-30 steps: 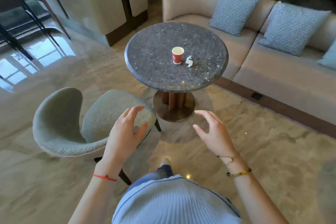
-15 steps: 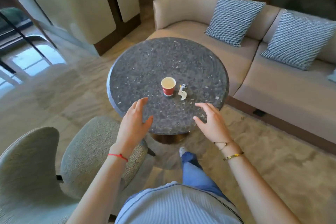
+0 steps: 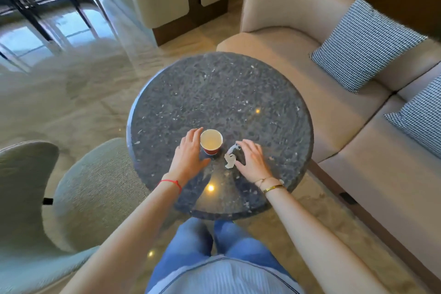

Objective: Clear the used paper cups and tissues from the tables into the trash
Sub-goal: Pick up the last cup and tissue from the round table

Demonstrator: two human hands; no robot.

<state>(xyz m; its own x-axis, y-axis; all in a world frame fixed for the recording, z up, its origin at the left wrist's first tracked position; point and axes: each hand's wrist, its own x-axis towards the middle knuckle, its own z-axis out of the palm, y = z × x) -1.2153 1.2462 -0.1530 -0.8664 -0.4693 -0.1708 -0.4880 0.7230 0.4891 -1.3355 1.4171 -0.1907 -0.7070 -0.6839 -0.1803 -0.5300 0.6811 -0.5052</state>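
Note:
A red paper cup [image 3: 211,143] with a pale inside stands upright near the front of a round dark speckled table [image 3: 238,93]. Just right of it lies a small crumpled white tissue [image 3: 230,159]. My left hand [image 3: 189,154] is open beside the cup's left side, fingers curving toward it, thumb below it; whether it touches the cup is unclear. My right hand [image 3: 251,159] hovers open just right of the tissue, with fingertips and thumb reaching around its edges.
A beige sofa [image 3: 298,38] with checked cushions [image 3: 362,45] runs along the right and behind the table. A grey-green upholstered chair [image 3: 78,188] stands at the left front. I stand against the table's near edge, on a pale carpet.
I have walked up to the table. Both hands moved forward from above the table's near edge to either side of the cup and the tissue.

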